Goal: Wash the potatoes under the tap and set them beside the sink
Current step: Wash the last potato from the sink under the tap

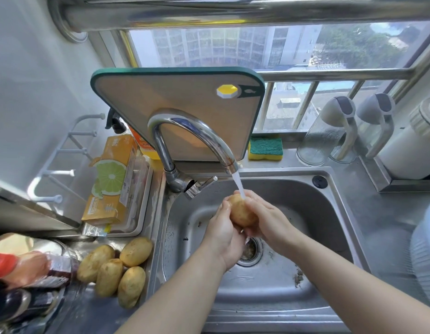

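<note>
1. Lying at the far left edge, two bottles (21, 280) are seen on their sides, one with a red cap; they are blurred, and their labels cannot be read.
2. Just to their right, four potatoes (117, 271) are grouped on the steel surface (93, 312) beside the sink, touching one another; whether they are wet cannot be told.
3. Behind them, an orange box (112, 182) printed with a citrus slice is held in a pale tray (142, 222); a white rack (64, 165) is fixed to the wall at the left.
4. A green-edged cutting board (180, 102) is propped upright against the window rail, behind the tap (185, 145); water (238, 185) is running from the spout.
5. Over the sink (329, 213), above the drain (250, 251), one potato (241, 212) is held directly under the stream; it is cupped from the left by the left hand (223, 235), fingers curled round it; the right hand (269, 220) is closed on its right side, fingers wrapped over the top.
6. A yellow and green sponge (265, 148) is set on the ledge behind the sink.
7. Two clear jugs (329, 133) with grey lids are stood at the right, near a white container (411, 150); a stack of pale dishes (426, 256) is cut off by the right edge.
</note>
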The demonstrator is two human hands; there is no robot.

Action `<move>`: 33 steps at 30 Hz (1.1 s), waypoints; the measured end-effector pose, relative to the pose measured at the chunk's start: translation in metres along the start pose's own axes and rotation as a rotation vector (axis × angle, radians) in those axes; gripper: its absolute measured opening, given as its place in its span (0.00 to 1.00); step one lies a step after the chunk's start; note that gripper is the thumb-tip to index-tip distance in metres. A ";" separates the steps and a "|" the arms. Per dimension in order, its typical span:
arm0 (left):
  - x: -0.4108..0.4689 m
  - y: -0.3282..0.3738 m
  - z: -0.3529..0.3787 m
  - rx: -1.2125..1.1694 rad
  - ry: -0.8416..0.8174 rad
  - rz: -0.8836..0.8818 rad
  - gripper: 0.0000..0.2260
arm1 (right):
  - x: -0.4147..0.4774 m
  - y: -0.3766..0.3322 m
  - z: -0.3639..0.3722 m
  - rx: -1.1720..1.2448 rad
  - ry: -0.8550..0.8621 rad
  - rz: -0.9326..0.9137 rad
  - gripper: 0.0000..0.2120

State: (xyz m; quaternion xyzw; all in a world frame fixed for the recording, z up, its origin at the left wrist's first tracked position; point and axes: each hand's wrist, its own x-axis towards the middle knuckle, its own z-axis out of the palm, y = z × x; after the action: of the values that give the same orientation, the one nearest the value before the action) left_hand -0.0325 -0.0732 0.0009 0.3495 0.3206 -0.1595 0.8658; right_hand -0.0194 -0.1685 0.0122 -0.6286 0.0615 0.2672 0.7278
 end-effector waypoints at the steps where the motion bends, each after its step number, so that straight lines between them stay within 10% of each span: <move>1: 0.000 0.000 0.000 0.008 -0.011 0.001 0.21 | 0.000 0.001 -0.001 0.014 -0.028 0.032 0.12; 10: -0.008 -0.011 0.001 0.293 -0.126 0.230 0.15 | 0.003 0.000 0.007 -0.078 0.176 -0.121 0.06; 17: -0.007 0.014 0.000 0.191 -0.036 -0.072 0.22 | -0.006 0.005 -0.013 -0.517 -0.115 -0.118 0.34; 21: -0.007 0.028 0.007 0.162 0.012 -0.146 0.23 | -0.002 0.002 -0.021 -0.766 -0.034 -0.304 0.32; 26: -0.015 0.024 0.014 0.234 0.028 -0.122 0.21 | 0.001 -0.002 -0.011 -0.648 0.184 -0.353 0.15; 33: -0.017 0.032 0.003 0.338 -0.023 -0.173 0.20 | 0.009 -0.016 -0.042 -0.044 -0.370 0.132 0.17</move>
State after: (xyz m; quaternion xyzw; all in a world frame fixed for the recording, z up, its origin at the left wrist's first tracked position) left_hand -0.0276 -0.0518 0.0297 0.4592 0.3080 -0.2891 0.7815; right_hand 0.0057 -0.2069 0.0137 -0.5791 -0.0380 0.4263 0.6939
